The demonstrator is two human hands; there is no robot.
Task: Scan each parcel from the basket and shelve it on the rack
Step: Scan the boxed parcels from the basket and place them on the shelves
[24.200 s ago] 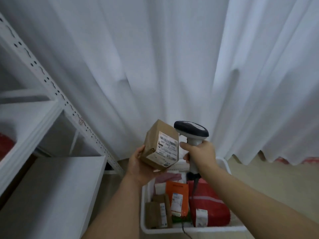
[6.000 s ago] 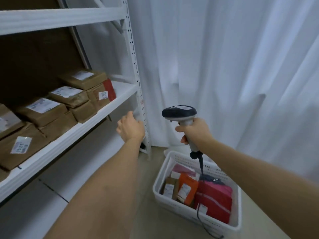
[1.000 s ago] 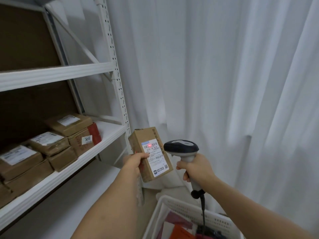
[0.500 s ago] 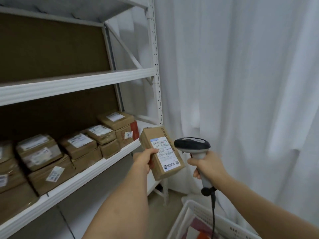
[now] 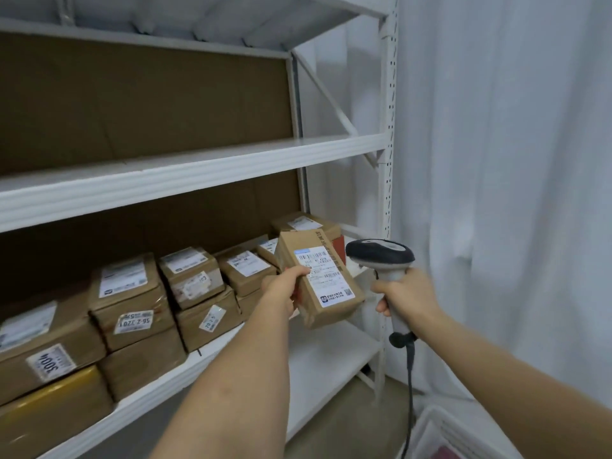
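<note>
My left hand (image 5: 281, 288) grips a long brown cardboard parcel (image 5: 319, 276) with a white barcode label facing me. It is held in the air in front of the right end of the rack's middle shelf (image 5: 324, 356). To its right, my right hand (image 5: 405, 296) grips the handle of a grey barcode scanner (image 5: 381, 256), whose dark head points at the parcel. The scanner's black cable hangs down toward the white basket (image 5: 443, 435) at the bottom right; only the basket's corner shows.
Several labelled brown parcels (image 5: 132, 303) stand stacked along the middle shelf, up to a red one (image 5: 339, 248) at the right end. The upper shelf (image 5: 198, 167) holds nothing visible. A white perforated upright (image 5: 387, 160) bounds the rack; white curtains (image 5: 513, 160) hang at right.
My view has turned left and closer to the rack, so the basket has almost left the frame. The parcel has moved toward the shelf. The red scan light seen a second ago is gone.
</note>
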